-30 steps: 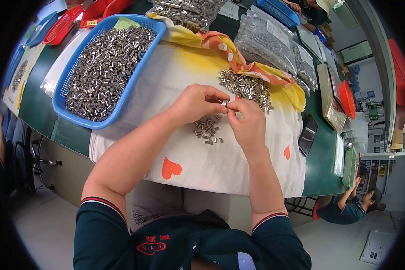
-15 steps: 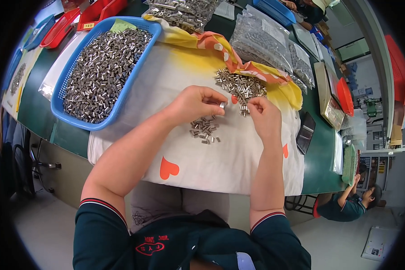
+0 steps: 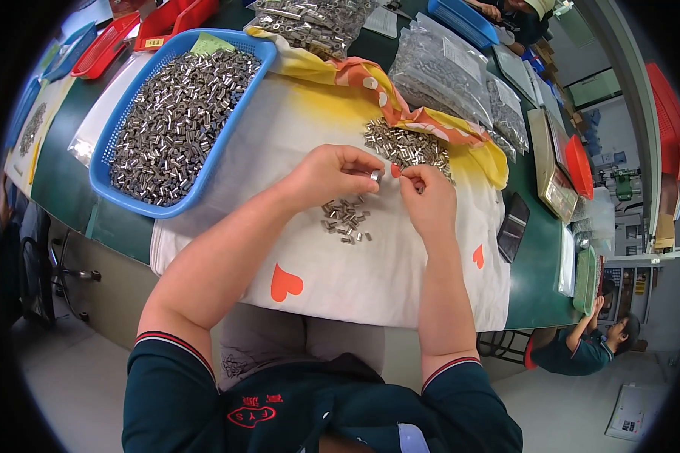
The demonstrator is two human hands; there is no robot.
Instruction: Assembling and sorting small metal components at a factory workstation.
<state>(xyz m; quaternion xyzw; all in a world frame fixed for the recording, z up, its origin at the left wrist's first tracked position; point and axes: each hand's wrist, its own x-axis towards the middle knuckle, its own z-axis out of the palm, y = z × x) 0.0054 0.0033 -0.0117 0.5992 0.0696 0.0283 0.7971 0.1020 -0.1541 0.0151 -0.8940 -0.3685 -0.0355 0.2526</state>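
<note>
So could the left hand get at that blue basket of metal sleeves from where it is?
Probably yes: the blue basket sits open-topped just left of the left hand, with only bare cloth between them.

The camera is sitting on my head and is looking almost straight down over my chest at the white cloth. The cloth is lying close below it and is filling the middle of the round picture. Past the cloth's far edge the green table is bending toward the rim. Right of the cloth, the floor is showing far below.
</note>
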